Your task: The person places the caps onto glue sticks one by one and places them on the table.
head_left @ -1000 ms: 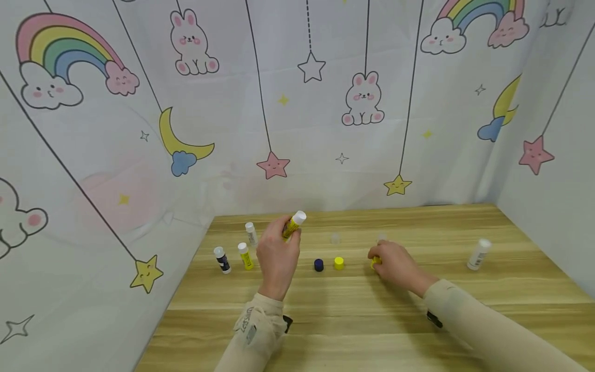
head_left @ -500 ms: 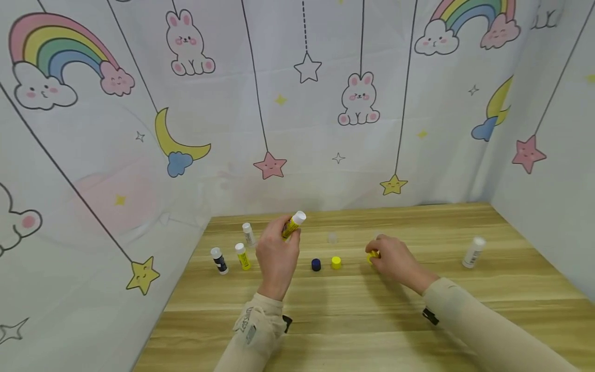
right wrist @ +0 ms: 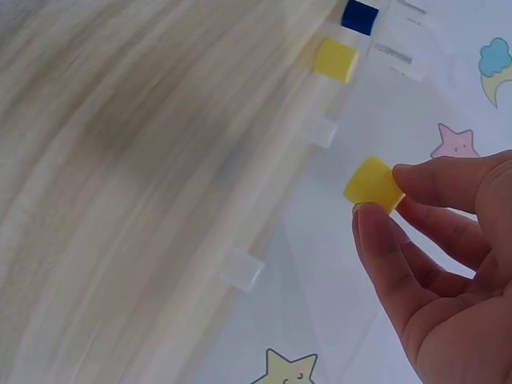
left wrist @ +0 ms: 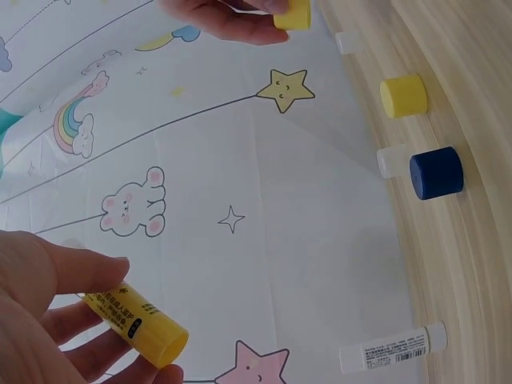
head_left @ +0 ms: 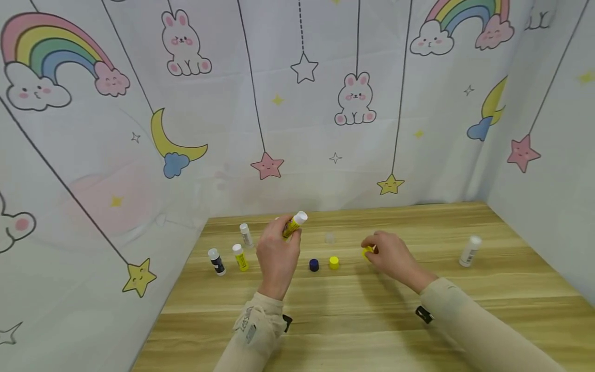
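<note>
In the head view my left hand (head_left: 279,256) grips a yellow glue stick (head_left: 293,226), tilted with its white end up. The left wrist view shows the printed label and yellow end of this glue stick (left wrist: 140,324). My right hand (head_left: 392,253) pinches a yellow cap (head_left: 367,252) between thumb and fingers. Above the table, the right wrist view shows that cap (right wrist: 374,184) at the fingertips. A second yellow cap (head_left: 334,263) stands on the table beside a dark blue cap (head_left: 314,265). Behind them sits a clear cap (head_left: 330,238).
Left of my left hand stand a dark blue glue stick (head_left: 216,262), a yellow glue stick (head_left: 240,258) and a white glue stick (head_left: 246,235). Another white glue stick (head_left: 470,251) stands far right. The right wrist view shows another clear cap (right wrist: 242,270). A patterned curtain (head_left: 307,129) hangs behind.
My right hand has lifted the yellow cap and moved it slightly left and up. My left hand keeps its hold on the glue stick, almost still. The head view has turned a little right.
</note>
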The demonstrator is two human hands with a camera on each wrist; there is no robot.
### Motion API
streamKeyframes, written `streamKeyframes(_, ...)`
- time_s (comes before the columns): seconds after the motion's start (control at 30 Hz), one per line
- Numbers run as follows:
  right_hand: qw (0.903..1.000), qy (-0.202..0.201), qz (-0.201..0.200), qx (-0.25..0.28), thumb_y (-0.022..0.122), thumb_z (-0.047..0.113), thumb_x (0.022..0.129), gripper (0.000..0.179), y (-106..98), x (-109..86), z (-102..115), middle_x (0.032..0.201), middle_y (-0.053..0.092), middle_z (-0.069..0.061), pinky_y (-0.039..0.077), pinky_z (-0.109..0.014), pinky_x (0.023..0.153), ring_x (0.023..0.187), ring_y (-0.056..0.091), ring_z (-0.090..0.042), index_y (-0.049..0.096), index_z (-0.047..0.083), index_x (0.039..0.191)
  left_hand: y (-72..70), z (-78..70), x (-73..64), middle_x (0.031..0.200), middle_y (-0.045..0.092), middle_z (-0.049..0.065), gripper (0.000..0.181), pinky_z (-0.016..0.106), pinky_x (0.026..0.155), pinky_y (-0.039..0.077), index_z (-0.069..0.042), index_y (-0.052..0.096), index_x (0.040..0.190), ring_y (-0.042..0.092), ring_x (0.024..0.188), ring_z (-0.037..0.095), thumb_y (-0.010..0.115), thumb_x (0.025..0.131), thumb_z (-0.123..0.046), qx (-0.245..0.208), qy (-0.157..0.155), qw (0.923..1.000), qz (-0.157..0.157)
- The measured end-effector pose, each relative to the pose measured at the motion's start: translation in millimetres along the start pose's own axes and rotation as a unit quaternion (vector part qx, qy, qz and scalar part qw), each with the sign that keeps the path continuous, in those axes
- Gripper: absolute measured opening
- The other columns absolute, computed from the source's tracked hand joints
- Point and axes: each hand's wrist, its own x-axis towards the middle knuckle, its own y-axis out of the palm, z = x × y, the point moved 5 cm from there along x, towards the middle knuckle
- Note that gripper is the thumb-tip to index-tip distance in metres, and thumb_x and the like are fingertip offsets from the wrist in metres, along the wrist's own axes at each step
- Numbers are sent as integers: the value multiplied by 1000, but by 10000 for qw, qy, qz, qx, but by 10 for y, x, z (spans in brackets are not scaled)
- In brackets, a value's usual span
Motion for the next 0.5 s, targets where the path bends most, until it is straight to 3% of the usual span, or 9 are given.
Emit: streamKeyframes(0.5, 9994, 218, -155, 207, 79, 11, 87, 17, -84, 25, 78, 94, 67, -1, 55, -33, 68, 76, 63, -12, 77, 12, 104, 48, -43, -10, 98, 72, 3, 29, 42, 75, 57, -14, 75, 107, 68, 88, 21, 85, 81, -9, -27, 122, 9999, 31)
